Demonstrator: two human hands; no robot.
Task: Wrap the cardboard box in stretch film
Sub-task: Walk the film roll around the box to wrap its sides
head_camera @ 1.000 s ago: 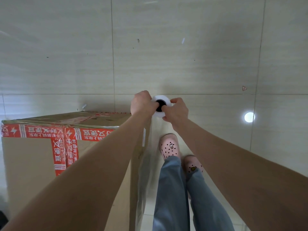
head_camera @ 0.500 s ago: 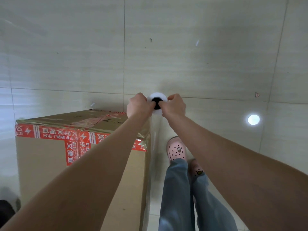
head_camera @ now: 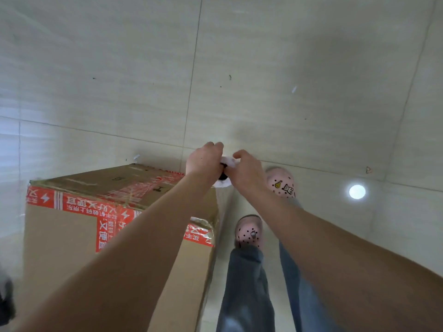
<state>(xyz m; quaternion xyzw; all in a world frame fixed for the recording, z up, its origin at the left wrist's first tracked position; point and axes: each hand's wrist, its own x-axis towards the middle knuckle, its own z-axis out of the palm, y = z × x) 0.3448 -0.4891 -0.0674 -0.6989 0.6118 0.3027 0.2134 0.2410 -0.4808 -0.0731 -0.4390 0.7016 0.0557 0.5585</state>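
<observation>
Tiled floor (head_camera: 287, 68); film roll (head_camera: 227, 161) upright beside box (head_camera: 72, 236), left hand (head_camera: 203, 161), right hand (head_camera: 244, 172) gripping top.

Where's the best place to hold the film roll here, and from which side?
Probably its top end, at the rim round the dark core, one hand from each side. The roll stands upright by the box corner, so only that end faces up; the left hand and right hand grip it there.
</observation>
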